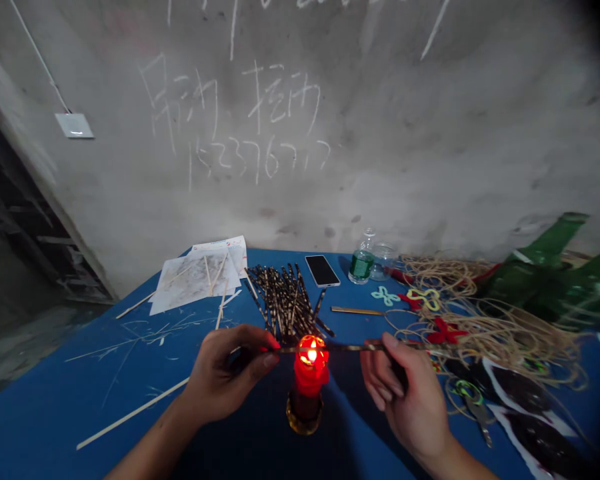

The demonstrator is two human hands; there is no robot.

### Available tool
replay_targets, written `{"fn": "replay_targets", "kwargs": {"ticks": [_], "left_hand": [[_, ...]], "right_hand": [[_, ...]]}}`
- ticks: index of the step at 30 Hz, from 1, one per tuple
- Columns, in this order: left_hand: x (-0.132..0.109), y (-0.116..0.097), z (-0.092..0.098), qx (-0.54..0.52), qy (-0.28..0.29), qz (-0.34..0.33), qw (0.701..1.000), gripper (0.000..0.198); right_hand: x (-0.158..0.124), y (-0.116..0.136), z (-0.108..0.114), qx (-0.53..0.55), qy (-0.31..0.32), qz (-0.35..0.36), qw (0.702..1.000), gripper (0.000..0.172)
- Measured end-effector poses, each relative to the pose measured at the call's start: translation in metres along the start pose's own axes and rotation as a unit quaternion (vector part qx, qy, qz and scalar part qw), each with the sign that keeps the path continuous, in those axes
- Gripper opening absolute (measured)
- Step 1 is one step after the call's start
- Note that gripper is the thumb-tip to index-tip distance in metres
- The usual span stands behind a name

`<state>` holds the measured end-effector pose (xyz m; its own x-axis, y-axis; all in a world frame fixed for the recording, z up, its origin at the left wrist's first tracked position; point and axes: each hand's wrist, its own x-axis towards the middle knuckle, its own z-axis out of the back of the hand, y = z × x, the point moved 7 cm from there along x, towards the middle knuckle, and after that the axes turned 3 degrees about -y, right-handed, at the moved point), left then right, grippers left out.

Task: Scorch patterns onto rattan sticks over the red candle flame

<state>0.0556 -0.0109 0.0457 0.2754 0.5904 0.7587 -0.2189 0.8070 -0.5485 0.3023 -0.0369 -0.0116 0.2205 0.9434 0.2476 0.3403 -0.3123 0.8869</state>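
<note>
My left hand [230, 377] and my right hand [405, 393] each pinch one end of a thin bamboo strip [350, 347]. The strip lies level across the flame of a lit red candle [310, 373], which stands in a small holder [305, 419] on the blue table [80, 400] between my hands. Behind the candle lies a pile of dark, scorched strips [285, 300].
Pale unburnt strips [135, 410] lie at the left, with papers [195, 273] behind them. A phone [323, 270], a small green bottle [363, 260], a glass jar [383, 260], tangled cord [485, 320], coloured knots [423, 298] and green glass bottles [550, 267] fill the back and right.
</note>
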Motion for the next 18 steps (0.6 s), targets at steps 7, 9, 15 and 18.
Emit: {"fn": "replay_targets", "kwargs": {"ticks": [7,9,15,18], "left_hand": [[-0.0018,0.0008,-0.0015,0.016,0.016,-0.009,1.000,0.001],[-0.0011,0.0008,-0.0021,0.013,0.018,-0.009,1.000,0.003],[0.0000,0.0019,-0.0034,0.010,0.028,0.000,1.000,0.006],[-0.0010,0.0023,-0.0035,0.002,0.035,0.007,0.999,0.008]], "right_hand": [[0.0011,0.0025,0.0041,0.007,-0.014,0.004,1.000,0.066],[0.0028,0.0030,0.0052,0.013,-0.019,0.003,1.000,0.064],[0.0080,0.0037,0.0059,0.017,-0.022,-0.004,1.000,0.065],[0.0090,0.0044,0.0059,0.017,-0.028,-0.006,0.999,0.064]]}}
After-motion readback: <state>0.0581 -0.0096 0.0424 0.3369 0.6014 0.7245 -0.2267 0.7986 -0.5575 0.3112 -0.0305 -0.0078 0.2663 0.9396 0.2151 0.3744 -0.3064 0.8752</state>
